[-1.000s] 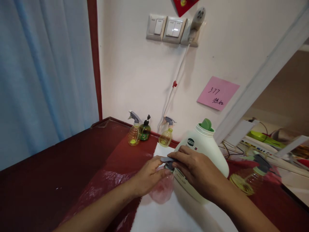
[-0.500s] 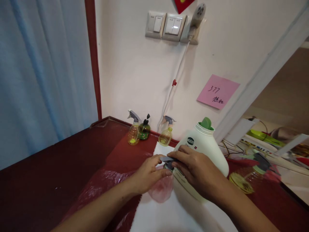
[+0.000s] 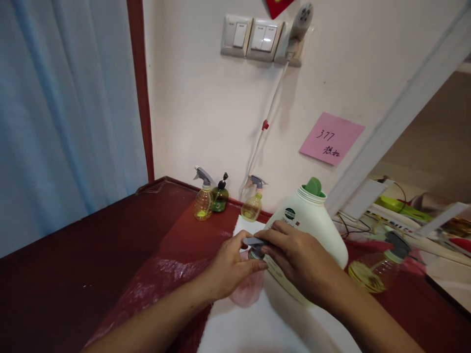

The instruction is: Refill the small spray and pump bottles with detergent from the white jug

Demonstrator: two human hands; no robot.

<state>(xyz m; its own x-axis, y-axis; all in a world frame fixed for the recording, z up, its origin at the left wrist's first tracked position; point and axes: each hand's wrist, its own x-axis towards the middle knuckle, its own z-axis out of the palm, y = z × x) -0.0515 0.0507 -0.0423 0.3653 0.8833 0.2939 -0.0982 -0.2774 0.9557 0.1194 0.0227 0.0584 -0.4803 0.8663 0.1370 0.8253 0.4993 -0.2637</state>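
A small clear pink spray bottle (image 3: 248, 290) stands on a white cloth (image 3: 253, 323) in front of me. My left hand (image 3: 230, 267) is wrapped round its body and neck. My right hand (image 3: 294, 260) is closed over its grey trigger sprayer head (image 3: 255, 242), fingers pinching the top. Right behind my right hand stands a large white detergent jug (image 3: 312, 223) with a green cap.
Three small bottles line the wall: a yellow spray bottle (image 3: 203, 202), a dark green bottle (image 3: 221, 197), another yellow spray bottle (image 3: 253, 206). A further yellow spray bottle (image 3: 375, 269) lies at the right. A dark red tabletop (image 3: 73, 274) spreads left; a blue curtain (image 3: 62, 113) hangs beyond.
My left hand has shifted its grip slightly round the bottle's neck. Both hands stay on the pink bottle and its sprayer head.
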